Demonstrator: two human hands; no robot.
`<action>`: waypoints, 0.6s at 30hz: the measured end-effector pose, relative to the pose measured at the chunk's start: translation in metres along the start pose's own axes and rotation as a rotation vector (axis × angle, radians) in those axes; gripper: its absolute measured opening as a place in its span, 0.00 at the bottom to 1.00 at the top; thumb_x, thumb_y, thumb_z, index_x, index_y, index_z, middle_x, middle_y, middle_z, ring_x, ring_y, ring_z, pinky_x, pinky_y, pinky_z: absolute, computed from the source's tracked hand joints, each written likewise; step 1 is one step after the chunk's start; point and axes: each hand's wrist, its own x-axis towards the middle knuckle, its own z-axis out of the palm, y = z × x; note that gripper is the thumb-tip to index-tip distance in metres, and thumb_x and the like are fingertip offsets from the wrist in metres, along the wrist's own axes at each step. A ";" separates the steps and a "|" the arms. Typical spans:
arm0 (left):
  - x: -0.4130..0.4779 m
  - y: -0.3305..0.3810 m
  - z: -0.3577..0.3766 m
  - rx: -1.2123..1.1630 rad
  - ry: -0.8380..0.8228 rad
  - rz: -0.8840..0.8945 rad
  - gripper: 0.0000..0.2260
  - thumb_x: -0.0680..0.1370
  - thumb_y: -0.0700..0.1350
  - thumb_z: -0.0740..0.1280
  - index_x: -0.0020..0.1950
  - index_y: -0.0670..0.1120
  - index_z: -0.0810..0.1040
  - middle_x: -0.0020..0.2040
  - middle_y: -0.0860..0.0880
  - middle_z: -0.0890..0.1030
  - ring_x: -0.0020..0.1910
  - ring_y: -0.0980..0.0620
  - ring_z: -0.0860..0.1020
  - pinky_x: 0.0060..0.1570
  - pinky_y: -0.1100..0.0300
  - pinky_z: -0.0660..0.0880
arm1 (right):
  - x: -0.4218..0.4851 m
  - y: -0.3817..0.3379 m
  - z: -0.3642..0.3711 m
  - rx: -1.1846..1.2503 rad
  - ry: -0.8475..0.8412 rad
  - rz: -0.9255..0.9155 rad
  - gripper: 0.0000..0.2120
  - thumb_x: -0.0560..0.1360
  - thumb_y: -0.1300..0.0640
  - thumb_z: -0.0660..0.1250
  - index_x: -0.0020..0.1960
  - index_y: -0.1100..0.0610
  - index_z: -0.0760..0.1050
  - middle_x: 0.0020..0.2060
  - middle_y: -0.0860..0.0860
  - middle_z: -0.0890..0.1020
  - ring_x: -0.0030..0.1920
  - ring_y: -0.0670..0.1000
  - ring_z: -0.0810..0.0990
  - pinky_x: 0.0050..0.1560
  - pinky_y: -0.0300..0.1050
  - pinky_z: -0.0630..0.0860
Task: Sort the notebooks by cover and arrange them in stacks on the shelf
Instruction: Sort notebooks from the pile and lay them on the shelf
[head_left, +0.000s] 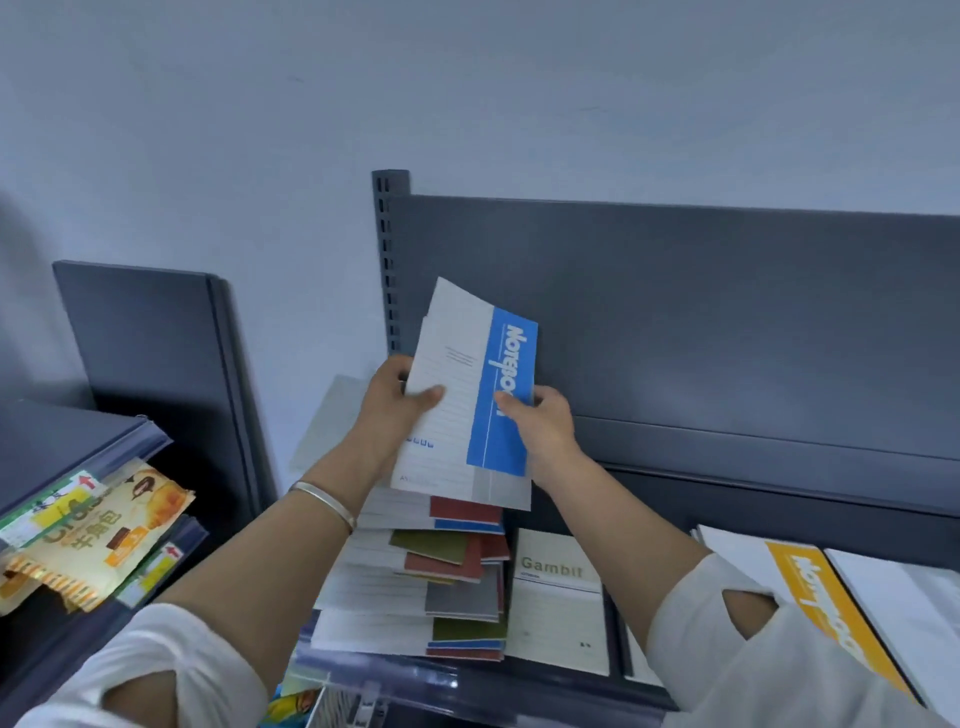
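Note:
Both hands hold a small bundle of white notebooks (457, 415) upright above the shelf; the front cover has a blue band with white lettering. My left hand (400, 405) grips the bundle's left edge, thumb on the cover. My right hand (540, 421) grips the right edge over the blue band. Below lies a messy pile of notebooks (431, 577) with red, green, grey and blue bands. To its right a cream "Gambit" notebook (558, 608) lies flat, then a notebook with an orange band (815, 603).
The dark grey shelf (561, 686) has a tall back panel (727, 322) and a slotted upright post (387, 260). A white notebook (893, 597) lies at far right. On the left, another shelf unit (78, 441) holds snack packets (104, 530).

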 end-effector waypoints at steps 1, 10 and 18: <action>-0.003 0.002 0.015 -0.004 -0.042 0.001 0.06 0.77 0.41 0.67 0.46 0.47 0.71 0.53 0.40 0.80 0.48 0.42 0.81 0.49 0.44 0.79 | -0.002 -0.001 -0.016 -0.008 0.056 -0.014 0.12 0.74 0.59 0.70 0.54 0.59 0.71 0.51 0.55 0.81 0.48 0.55 0.82 0.48 0.54 0.81; -0.039 0.002 0.164 -0.047 -0.223 -0.043 0.10 0.80 0.35 0.60 0.46 0.46 0.77 0.53 0.42 0.80 0.49 0.44 0.79 0.48 0.50 0.77 | -0.023 0.001 -0.188 -0.075 0.340 0.005 0.08 0.77 0.62 0.65 0.52 0.56 0.68 0.52 0.55 0.80 0.51 0.57 0.81 0.52 0.56 0.79; -0.102 -0.006 0.299 -0.025 -0.165 -0.025 0.24 0.78 0.31 0.54 0.67 0.55 0.66 0.59 0.45 0.76 0.55 0.43 0.75 0.52 0.50 0.75 | -0.059 0.011 -0.359 -0.330 0.442 0.068 0.04 0.79 0.62 0.61 0.52 0.56 0.67 0.48 0.55 0.78 0.44 0.53 0.77 0.39 0.44 0.73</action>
